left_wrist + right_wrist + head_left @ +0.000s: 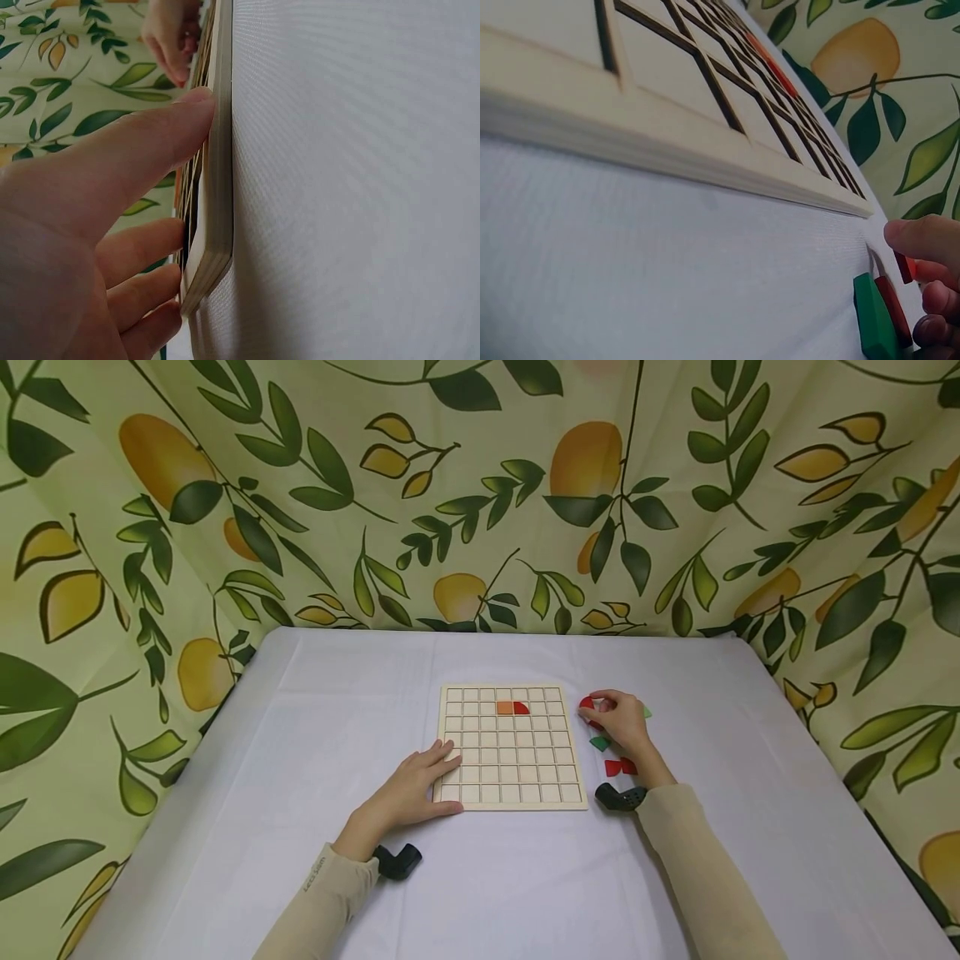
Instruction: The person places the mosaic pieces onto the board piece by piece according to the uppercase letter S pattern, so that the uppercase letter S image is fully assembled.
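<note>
A pale wooden grid board lies on the table. In its second row sit an orange square piece and a red rounded piece, side by side. My left hand rests on the board's near left corner, fingers spread and fairly straight, thumb along the near edge. Beyond the board's right edge, my right hand pinches a small red piece between thumb and finger. Below that hand, in the right wrist view, a green piece and another red piece lie on the cloth.
Two red pieces lie near the right wrist, and a light green piece shows behind the right hand. White cloth covers the table. A curtain with a fruit and leaf print hangs behind. Each wrist carries a black camera.
</note>
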`<state>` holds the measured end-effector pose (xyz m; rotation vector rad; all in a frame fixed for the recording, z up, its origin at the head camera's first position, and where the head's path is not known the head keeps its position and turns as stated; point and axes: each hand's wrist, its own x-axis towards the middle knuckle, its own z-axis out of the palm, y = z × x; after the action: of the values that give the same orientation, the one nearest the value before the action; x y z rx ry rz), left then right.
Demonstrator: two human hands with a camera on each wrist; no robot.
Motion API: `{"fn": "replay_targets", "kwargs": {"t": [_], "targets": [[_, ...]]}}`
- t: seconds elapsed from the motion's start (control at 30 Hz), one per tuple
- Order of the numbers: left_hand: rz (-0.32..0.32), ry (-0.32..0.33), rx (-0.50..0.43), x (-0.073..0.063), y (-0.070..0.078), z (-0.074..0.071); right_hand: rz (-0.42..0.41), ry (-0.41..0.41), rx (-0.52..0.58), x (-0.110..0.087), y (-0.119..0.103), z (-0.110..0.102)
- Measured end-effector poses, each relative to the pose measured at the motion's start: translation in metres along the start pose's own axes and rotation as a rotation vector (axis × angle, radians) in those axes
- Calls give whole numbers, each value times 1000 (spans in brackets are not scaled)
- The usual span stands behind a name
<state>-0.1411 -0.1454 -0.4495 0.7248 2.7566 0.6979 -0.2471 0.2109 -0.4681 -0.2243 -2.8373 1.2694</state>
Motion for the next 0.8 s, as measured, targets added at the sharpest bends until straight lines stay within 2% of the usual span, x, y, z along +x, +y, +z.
{"fn": "replay_targets", "kwargs": {"t": [0.8], "targets": [[3, 0, 3, 0, 0, -1, -25, -12, 16, -3, -18, 8]]}}
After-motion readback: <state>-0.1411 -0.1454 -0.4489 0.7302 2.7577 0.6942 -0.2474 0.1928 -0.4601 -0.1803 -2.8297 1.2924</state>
